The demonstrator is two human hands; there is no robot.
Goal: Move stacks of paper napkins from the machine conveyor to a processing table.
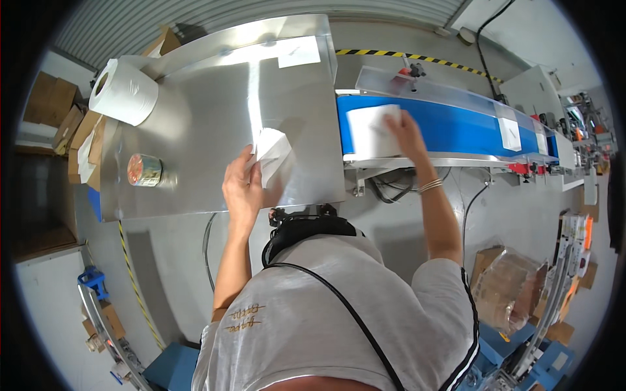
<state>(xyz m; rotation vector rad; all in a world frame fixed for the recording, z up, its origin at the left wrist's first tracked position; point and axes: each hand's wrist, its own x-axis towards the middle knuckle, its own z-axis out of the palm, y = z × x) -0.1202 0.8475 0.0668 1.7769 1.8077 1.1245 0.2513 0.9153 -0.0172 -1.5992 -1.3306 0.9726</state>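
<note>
Left fingers [255, 174] pinch creased paper [274, 154]; right fingers [394, 124] at rectangular sheet [370, 133], hold too blurred to tell.

Person in gray T-shirt [326, 306] at a metal table [195, 117], L hand [242, 186] gripping a creased white packet [275, 155] over the tabletop — contact w/ the metal unclear. R hand [407, 133], motion-blurred, is at the upper R corner of a second white packet [372, 135] on a blue conveyor belt [450, 124]; exact grip can't be made out. Farther R on the belt, by a clear guard [450, 100], is a white piece w/ a dark mark [509, 134]. Also on the table: a lg. white roll [134, 98] on its side, a small shiny cylinder [144, 170] nr. the L edge — and a flat white sheet [299, 52] at the far edge.
</note>
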